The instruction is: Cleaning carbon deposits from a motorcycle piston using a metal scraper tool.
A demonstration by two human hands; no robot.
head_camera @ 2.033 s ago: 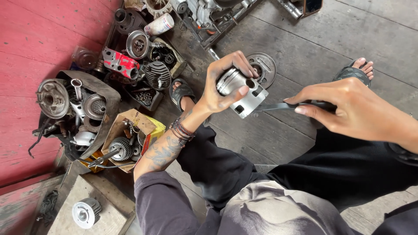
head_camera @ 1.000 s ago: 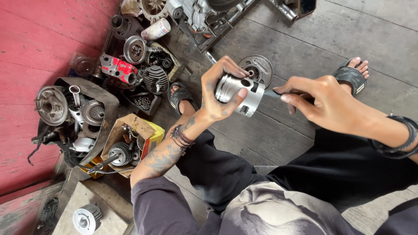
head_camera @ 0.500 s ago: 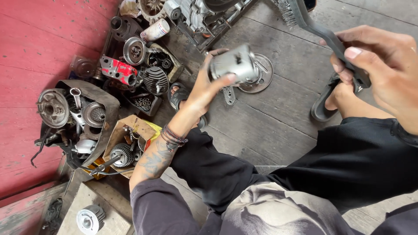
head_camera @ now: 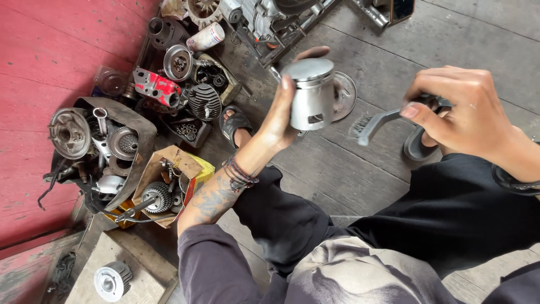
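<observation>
My left hand point(head_camera: 275, 121) has its fingers wrapped around the shiny silver metal piston point(head_camera: 311, 95), thumb along the near side and fingertips curling over the far wall, so the cylinder stands upright in my grip, crown up, a small slot in its skirt facing me. It sits in the air near the centre of my view, above the grey wooden plank floor point(head_camera: 450, 45). My right hand point(head_camera: 469, 115), at about three o'clock from the piston, has its fingers closed around the dark handle of a grey wire brush point(head_camera: 374, 124), whose bristles point toward the piston but stay clear of it.

Half a second ago the brush was lifted high toward one o'clock and the piston lay more on its side; now the brush has come down level with the skirt and the piston is turned upright, which reads to me as the cleaning strokes coming back to the metal.

Just behind the piston, on the floor, lies one round flat metal disc point(head_camera: 346, 93). Counting: one piston, one brush, two sandalled feet, the left one point(head_camera: 236, 125) at about eight o'clock from the piston. At nine o'clock sits one open cardboard box of gears point(head_camera: 163, 186), beside it one dark tub of engine parts point(head_camera: 101, 149), and at eleven o'clock one red-painted casting point(head_camera: 154, 87) and one finned black cylinder point(head_camera: 203, 101) against the red wooden wall point(head_camera: 50, 50).
</observation>
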